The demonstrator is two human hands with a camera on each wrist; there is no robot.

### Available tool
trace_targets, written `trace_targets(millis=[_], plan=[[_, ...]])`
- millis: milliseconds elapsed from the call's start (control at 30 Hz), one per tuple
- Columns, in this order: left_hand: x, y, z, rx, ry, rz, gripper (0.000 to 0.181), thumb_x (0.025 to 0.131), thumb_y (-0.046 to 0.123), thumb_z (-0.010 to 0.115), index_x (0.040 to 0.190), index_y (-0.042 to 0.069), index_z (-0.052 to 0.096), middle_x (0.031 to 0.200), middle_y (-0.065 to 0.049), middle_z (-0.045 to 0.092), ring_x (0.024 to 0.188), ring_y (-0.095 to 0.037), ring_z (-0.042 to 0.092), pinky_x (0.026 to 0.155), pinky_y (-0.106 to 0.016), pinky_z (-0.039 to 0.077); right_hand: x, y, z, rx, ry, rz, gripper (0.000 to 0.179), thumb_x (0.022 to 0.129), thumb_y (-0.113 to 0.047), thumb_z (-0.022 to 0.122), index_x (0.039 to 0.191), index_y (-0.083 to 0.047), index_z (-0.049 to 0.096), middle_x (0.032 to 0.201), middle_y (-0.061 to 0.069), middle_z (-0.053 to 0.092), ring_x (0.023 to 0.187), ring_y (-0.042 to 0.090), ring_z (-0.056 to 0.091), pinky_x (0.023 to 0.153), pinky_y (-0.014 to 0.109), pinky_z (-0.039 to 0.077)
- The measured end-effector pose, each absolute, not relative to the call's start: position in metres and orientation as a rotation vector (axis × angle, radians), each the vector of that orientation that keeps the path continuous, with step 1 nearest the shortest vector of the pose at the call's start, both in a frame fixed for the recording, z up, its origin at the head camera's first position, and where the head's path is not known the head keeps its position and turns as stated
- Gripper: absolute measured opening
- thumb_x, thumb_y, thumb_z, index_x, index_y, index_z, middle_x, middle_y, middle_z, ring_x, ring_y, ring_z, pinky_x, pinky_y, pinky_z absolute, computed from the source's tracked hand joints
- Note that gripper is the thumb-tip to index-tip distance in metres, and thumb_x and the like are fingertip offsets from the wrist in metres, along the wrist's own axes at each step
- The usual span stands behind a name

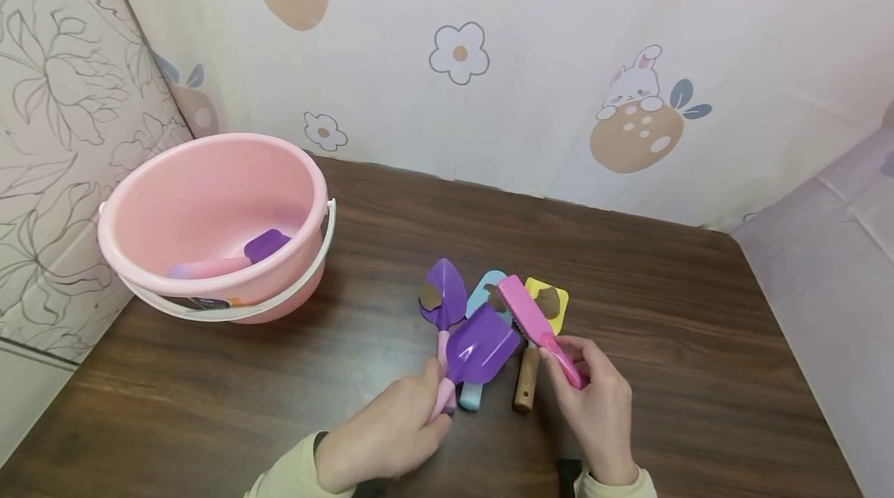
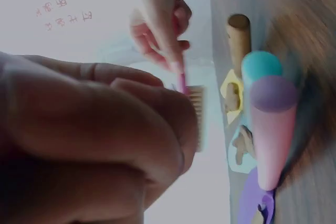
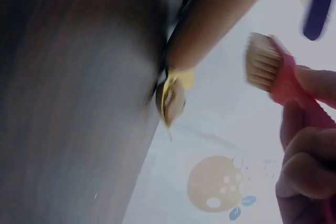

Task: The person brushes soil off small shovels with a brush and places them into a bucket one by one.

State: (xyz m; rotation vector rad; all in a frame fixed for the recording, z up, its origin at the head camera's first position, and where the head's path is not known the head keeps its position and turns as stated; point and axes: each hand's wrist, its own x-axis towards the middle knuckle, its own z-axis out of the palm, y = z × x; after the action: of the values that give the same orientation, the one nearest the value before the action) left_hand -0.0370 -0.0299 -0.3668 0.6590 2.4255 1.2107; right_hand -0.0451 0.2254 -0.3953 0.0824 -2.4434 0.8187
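Note:
In the head view my left hand (image 1: pixel 394 424) grips the pink handle of a toy shovel with a flat purple blade (image 1: pixel 483 344). My right hand (image 1: pixel 599 402) pinches a pink brush (image 1: pixel 525 313) by its handle; pale bristles (image 3: pixel 261 62) show in the right wrist view. Beneath them on the table lie a pointed purple trowel (image 1: pixel 452 292), a light blue shovel (image 1: pixel 471 397) and a yellow shovel (image 1: pixel 556 308) with a wooden handle (image 1: pixel 526 382). Each of these three has a brown patch on its blade. The raised shovel and brush partly cover the light blue one.
At the back left stands a pink bucket (image 1: pixel 317 285) with its white handle (image 1: pixel 300 281) hanging down in front. Inside lies another purple shovel (image 1: pixel 265 244) with a pink handle. A printed curtain (image 1: pixel 531 95) runs along the far edge of the dark wooden table (image 1: pixel 698 343).

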Motion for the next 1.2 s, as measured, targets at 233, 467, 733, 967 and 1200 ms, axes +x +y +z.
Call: trace_targets(millis=[233, 467, 733, 967, 1200], plan=[[-0.040, -0.031, -0.363, 0.623, 2.383, 1.248, 0.026, 0.089, 0.014, 0.057, 0.107, 0.003, 0.041, 0.062, 0.005, 0.041, 0.048, -0.003, 0.043, 0.043, -0.022, 0.040, -0.045, 0.227, -0.397, 0.011, -2.469, 0.882, 0.027, 0.070, -0.004, 0.083, 0.093, -0.007, 0.069, 0.068, -0.002, 0.062, 0.055, -0.006, 0.051, 0.048, 0.014, 0.036], [-0.046, -0.034, -0.361, 0.625, 2.454, 1.283, 0.025, 0.089, 0.012, 0.057, 0.105, 0.004, 0.040, 0.066, 0.003, 0.046, 0.055, -0.005, 0.046, 0.049, -0.022, 0.040, -0.042, 0.216, -0.393, 0.010, -2.667, 1.067, 0.017, 0.082, -0.011, 0.075, 0.095, -0.013, 0.064, 0.061, -0.008, 0.048, 0.048, -0.002, 0.037, 0.042, 0.018, 0.030], [-0.048, -0.035, -0.359, 0.567, 2.492, 1.335, 0.025, 0.088, 0.007, 0.056, 0.105, 0.002, 0.039, 0.062, 0.001, 0.041, 0.050, -0.006, 0.045, 0.044, -0.024, 0.038, -0.037, 0.211, -0.396, 0.237, -2.834, 1.239, 0.006, 0.091, -0.011, 0.064, 0.093, -0.016, 0.061, 0.060, -0.011, 0.051, 0.047, -0.003, 0.038, 0.042, 0.019, 0.033], [-0.049, -0.032, -0.360, 0.540, 2.504, 1.360, 0.025, 0.086, 0.008, 0.055, 0.106, 0.002, 0.040, 0.065, -0.001, 0.046, 0.051, -0.006, 0.047, 0.047, -0.024, 0.041, -0.034, 0.206, -0.395, 0.501, -2.970, 1.401, 0.015, 0.098, -0.024, 0.053, 0.093, -0.013, 0.062, 0.057, -0.014, 0.050, 0.047, -0.004, 0.041, 0.043, 0.019, 0.037], [-0.049, -0.032, -0.363, 0.561, 2.487, 1.379, 0.028, 0.087, 0.008, 0.056, 0.109, 0.001, 0.040, 0.067, -0.001, 0.047, 0.053, -0.006, 0.048, 0.047, -0.024, 0.041, -0.035, 0.206, -0.394, 0.560, -2.900, 1.425, 0.024, 0.101, -0.019, 0.047, 0.079, -0.014, 0.056, 0.057, -0.016, 0.047, 0.048, -0.005, 0.040, 0.043, 0.018, 0.036]])
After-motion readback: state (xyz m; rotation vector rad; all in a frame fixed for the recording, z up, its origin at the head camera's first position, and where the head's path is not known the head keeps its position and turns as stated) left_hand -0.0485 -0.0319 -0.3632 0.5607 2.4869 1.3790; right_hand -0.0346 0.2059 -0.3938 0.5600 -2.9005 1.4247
